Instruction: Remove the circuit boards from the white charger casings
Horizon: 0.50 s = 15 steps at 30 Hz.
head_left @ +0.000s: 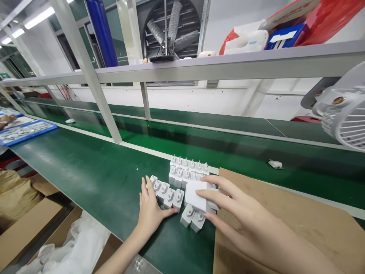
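Observation:
My right hand [236, 201] is closed round a white plug charger [194, 194], its smooth broad face towards me; further white parts at its right side are partly hidden by my fingers. Just below it, two chargers [192, 219] stand with their pins up. My left hand [151, 209] lies with fingers and thumb stretched along the near side of a slanting row of white chargers [164, 190], touching it. Behind both hands, more chargers [185, 169] stand pins up in two close rows, the nearer one partly covered by the held charger.
Brown cardboard [285, 220] lies at the right on the green bench [85, 171]. A small white piece [275, 164] sits on the conveyor behind. A white fan [350, 110] juts in at right. Blue tray [28, 131] stands far left, open cartons [34, 232] below the bench edge.

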Available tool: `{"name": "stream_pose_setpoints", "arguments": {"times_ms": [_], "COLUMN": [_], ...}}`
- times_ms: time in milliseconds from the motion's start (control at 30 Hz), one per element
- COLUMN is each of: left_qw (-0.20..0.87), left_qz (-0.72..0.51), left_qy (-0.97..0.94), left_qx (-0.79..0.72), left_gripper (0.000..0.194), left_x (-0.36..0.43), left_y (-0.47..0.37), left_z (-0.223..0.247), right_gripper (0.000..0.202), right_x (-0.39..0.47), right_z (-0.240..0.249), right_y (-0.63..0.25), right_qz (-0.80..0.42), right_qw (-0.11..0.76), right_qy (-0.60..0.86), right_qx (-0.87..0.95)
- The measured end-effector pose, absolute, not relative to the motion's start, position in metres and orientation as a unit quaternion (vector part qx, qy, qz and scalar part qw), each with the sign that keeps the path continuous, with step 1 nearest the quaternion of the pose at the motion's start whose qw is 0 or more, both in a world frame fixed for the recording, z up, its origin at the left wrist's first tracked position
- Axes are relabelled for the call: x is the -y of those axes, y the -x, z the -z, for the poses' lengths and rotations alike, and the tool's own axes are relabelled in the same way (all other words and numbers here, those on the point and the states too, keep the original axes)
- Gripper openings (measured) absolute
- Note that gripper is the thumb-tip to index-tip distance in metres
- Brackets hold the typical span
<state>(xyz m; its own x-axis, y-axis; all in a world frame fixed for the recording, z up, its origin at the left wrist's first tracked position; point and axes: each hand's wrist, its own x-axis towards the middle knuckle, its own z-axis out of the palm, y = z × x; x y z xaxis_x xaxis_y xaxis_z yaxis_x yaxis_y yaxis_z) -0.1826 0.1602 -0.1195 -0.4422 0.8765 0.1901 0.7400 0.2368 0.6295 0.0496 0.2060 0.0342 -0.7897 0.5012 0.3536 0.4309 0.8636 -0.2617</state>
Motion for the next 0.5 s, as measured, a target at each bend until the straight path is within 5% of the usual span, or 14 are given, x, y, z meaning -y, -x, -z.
{"name": "stream_pose_setpoints", "arguments": {"times_ms": [300,500], "left_qw": [0.104,0.15], "left_qz": [-0.335,-0.362], "left_qy": [-0.529,-0.574], "left_qx": [-0.773,-0.719], "left_gripper": [0.126,0.088], "left_x": [-0.177,-0.146], "left_y": [0.191,0.228], "left_z": [0.116,0.116], "right_gripper": [0.031,0.016], "right_x": [-0.176,-0.187], "right_z": [0.005,0.031], "right_y": [-0.014,0.024], "right_qz": [-0.045,0.005], "right_qw": [0.071,0.061], "right_qy": [0.166,0.156], "right_qx": [0.983,0.986]}}
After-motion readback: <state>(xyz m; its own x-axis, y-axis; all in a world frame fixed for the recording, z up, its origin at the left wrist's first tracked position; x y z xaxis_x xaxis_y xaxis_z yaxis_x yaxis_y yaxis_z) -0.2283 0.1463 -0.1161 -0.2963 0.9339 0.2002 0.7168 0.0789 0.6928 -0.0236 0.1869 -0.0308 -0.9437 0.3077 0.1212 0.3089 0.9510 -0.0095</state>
